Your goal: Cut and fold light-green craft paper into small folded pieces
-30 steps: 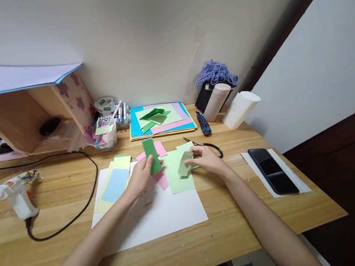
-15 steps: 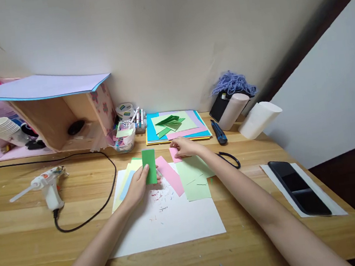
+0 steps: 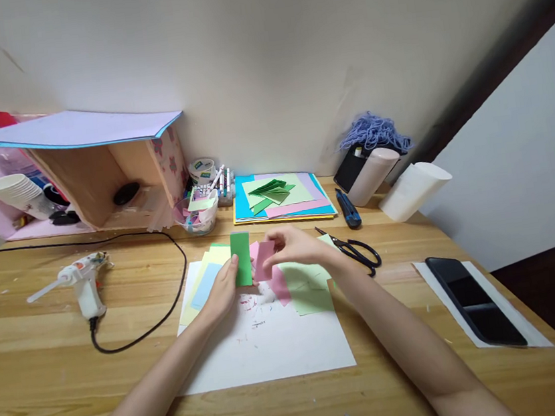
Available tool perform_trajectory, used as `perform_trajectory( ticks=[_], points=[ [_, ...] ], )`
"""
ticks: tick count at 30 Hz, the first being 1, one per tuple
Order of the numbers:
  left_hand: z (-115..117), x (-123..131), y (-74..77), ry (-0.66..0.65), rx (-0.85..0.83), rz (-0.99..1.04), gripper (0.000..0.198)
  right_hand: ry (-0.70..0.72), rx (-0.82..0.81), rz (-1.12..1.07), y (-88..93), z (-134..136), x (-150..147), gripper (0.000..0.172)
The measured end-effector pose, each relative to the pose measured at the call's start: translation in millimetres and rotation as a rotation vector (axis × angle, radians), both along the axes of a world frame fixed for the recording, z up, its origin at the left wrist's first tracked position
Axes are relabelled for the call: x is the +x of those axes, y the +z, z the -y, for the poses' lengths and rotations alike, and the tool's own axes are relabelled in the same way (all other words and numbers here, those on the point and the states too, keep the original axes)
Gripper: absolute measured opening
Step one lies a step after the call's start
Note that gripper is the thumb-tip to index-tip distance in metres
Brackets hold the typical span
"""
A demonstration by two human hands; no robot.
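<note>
My left hand (image 3: 225, 283) pinches a dark green paper rectangle (image 3: 242, 258), held upright above the white sheet (image 3: 275, 350). Just to its right, my right hand (image 3: 290, 247) grips a small pink paper rectangle (image 3: 262, 261) by its right side. The two papers are close; whether they touch I cannot tell. Below my right hand lies a longer pink strip (image 3: 279, 285), partly covered, beside light green paper (image 3: 311, 295). Pale yellow paper and a light blue strip (image 3: 207, 285) lie left of my left hand. Small paper scraps dot the white sheet.
Black scissors (image 3: 356, 249) and a blue utility knife (image 3: 348, 208) lie right of my hands. A glue gun (image 3: 85, 285) with a looping black cord lies left. Behind are a tub of scraps (image 3: 198, 221) and a coloured paper stack (image 3: 241, 205). A phone (image 3: 476, 302) lies far right.
My right hand has lifted the small pink rectangle and brought it left and toward me, beside the green one. The scissors show more fully. The view has shifted slightly.
</note>
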State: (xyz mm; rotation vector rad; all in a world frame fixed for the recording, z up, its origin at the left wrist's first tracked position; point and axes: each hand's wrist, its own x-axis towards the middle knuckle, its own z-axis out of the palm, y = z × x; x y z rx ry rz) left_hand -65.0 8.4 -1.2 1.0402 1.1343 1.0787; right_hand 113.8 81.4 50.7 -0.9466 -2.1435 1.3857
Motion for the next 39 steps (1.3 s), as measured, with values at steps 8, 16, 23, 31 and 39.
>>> perform_trajectory(
  ticks=[8, 16, 23, 31, 39],
  points=[
    [9.0, 7.2, 6.6, -0.081, -0.011, 0.019, 0.046, -0.22, -0.047, -0.014, -21.6, 33.1, -37.1, 0.012],
    [7.3, 8.2, -0.1, -0.107, -0.037, 0.089, 0.03, -0.261, 0.399, 0.186, -17.9, 36.7, -39.4, 0.016],
    [4.3, 3.1, 4.4, -0.188, -0.097, 0.144, 0.029, -0.067, 0.508, 0.188, -11.2, 29.0, -30.6, 0.011],
    [4.8, 2.1, 0.8, -0.224, -0.104, 0.168, 0.025, -0.17, 0.472, 0.078, -12.6, 28.9, -30.6, 0.016],
    [5.3, 3.6, -2.8, -0.18, -0.103, 0.187, 0.028, -0.357, 0.454, 0.094, -7.4, 21.0, 3.3, 0.014]
  ],
)
